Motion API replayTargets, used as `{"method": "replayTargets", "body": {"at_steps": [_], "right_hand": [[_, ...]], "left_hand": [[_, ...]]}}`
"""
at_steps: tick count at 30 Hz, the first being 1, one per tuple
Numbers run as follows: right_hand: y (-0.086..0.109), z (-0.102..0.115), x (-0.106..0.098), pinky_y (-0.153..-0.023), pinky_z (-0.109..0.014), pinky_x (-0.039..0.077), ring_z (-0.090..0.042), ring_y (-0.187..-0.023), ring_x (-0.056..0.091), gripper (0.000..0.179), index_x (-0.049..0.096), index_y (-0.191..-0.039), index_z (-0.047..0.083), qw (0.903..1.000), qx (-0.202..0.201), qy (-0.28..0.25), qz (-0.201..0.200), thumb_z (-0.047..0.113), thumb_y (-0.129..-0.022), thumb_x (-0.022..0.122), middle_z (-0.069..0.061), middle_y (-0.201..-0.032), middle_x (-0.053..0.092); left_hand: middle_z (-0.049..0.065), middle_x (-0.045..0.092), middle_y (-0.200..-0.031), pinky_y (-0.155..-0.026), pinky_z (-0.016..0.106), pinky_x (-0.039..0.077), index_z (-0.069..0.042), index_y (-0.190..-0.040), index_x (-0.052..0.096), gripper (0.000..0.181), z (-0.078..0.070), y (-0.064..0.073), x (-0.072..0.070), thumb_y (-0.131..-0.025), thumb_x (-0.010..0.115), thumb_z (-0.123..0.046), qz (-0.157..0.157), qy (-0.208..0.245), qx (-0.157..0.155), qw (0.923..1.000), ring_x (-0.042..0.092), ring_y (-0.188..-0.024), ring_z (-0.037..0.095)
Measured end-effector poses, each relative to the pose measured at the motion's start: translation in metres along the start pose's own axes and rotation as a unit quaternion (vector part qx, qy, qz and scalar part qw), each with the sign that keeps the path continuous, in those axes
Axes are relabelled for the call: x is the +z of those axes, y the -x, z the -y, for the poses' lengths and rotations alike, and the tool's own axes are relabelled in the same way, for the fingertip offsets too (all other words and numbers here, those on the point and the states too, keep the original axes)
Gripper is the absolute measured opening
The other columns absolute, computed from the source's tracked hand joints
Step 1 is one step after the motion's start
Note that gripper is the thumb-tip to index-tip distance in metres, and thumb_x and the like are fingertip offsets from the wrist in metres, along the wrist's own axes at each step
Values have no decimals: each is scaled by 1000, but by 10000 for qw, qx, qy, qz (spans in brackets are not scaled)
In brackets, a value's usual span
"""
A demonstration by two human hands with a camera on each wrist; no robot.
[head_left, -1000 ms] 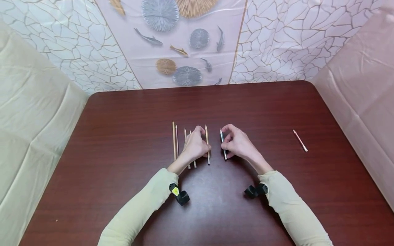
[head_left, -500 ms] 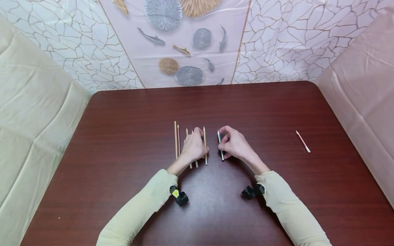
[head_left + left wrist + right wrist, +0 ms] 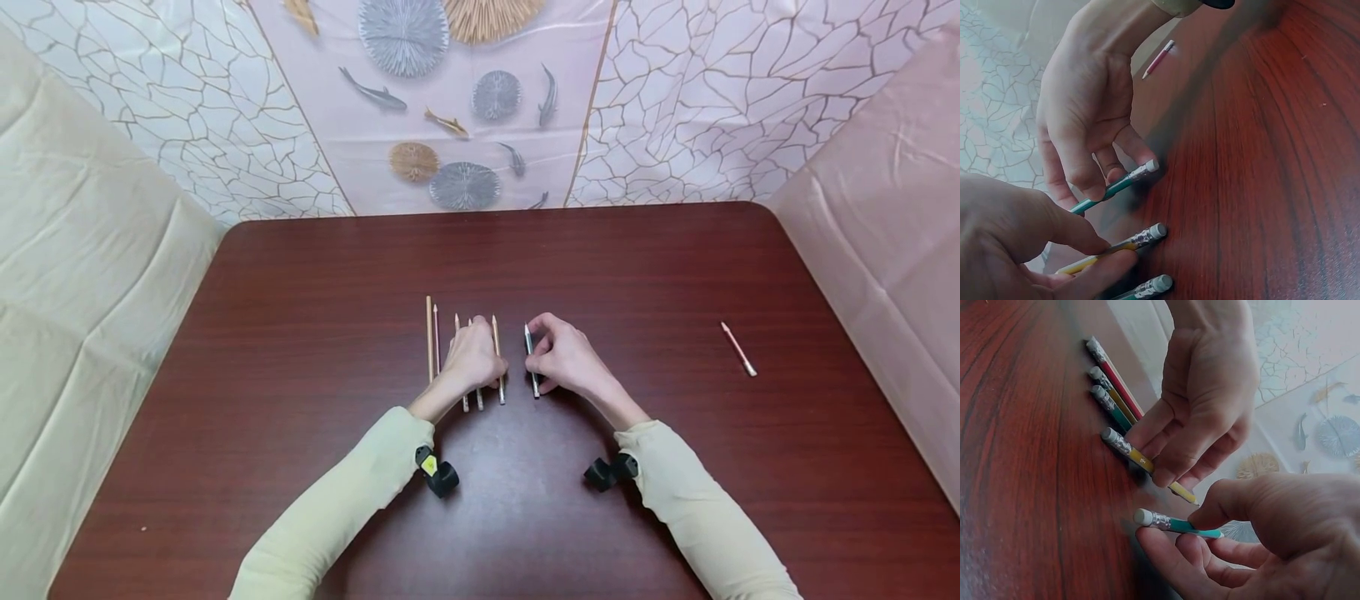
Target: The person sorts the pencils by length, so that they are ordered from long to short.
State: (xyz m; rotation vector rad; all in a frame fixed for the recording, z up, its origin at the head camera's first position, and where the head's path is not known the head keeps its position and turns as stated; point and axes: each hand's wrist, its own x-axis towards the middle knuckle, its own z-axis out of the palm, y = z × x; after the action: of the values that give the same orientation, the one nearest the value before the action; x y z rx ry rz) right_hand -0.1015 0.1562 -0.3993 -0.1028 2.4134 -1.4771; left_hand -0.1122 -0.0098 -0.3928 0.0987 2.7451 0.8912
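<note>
Between thumb and fingers, my left hand [image 3: 474,354] pinches a yellow pencil [image 3: 1141,460], its white eraser toward me. Just to its right, my right hand [image 3: 567,358] pinches a green pencil [image 3: 1179,525] in the same way. The two pencils stand nearly parallel, a small gap apart, low over the table. Left of the held yellow pencil lie a second green pencil [image 3: 1110,406], another yellow pencil [image 3: 1112,386] and a red pencil [image 3: 1110,372]. In the head view, my left hand and wrist partly hide these.
A long tan stick-like piece [image 3: 430,337] lies at the left end of the row. Apart from it, a short pinkish-red pencil [image 3: 738,348] lies far to the right on the dark wood table [image 3: 337,275]. Patterned cloth [image 3: 660,108] hangs behind the table's far edge.
My right hand has shifted left with the green pencil, closer to the left hand. My left hand has moved the yellow pencil slightly left, nearer the row. The head view has shifted a little.
</note>
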Motion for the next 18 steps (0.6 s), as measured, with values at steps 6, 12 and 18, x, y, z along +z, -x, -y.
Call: {"method": "replayTargets", "body": {"at_steps": [6, 12, 18], "right_hand": [[0, -1, 0, -48, -40, 56, -26, -51, 66, 46, 53, -121, -3, 10000, -6, 27, -20, -5, -76, 61, -15, -79, 61], [1, 0, 0, -48, -39, 56, -26, -50, 65, 46, 53, -121, -4, 10000, -15, 43, -6, -5, -76, 61, -15, -79, 62], [1, 0, 0, -49, -39, 56, -25, -51, 66, 45, 54, -120, -4, 10000, 44, 36, -23, -4, -76, 61, -15, -80, 62]], "left_hand": [[-1, 60, -55, -76, 35, 56, 4, -106, 51, 43, 0, -2, 0, -74, 78, -5, 76, -60, 32, 9999, 64, -52, 21], [-1, 60, -54, -79, 35, 55, 6, -105, 53, 43, 0, -3, 0, -73, 79, -5, 142, -161, 167, 9996, 63, -50, 20], [-3, 59, -51, -80, 35, 54, 1, -92, 58, 29, 0, -4, 0, -72, 78, -5, 161, -313, 302, 9989, 65, -57, 24]]}}
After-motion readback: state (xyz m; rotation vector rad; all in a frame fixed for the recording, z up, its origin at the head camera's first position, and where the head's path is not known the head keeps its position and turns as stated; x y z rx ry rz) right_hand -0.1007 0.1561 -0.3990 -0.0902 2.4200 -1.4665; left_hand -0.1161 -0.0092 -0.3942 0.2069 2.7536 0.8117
